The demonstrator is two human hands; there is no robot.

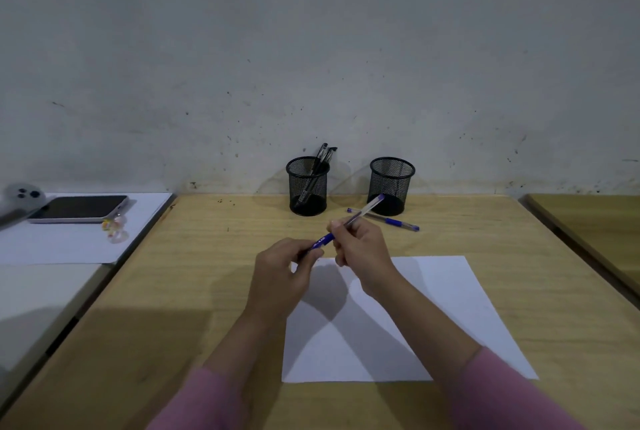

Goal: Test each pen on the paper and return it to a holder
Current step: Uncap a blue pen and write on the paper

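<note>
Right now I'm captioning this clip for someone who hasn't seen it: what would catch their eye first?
Both hands, the left hand and right hand, grip one blue pen above the white paper's far edge. Behind them, by the wall, stand two black mesh holders: the left holder has dark pens, and another blue pen lies before the right holder.

Pretty dim overall, soft hand shadows on the paper (398,318), edges bend fisheye-style, corners slightly blurry.

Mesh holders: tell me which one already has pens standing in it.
The left mesh holder, by the wall. Dark pens lean out over its rim, while the right mesh holder shows none inside; a blue pen lies on the desk in front of it.
</note>
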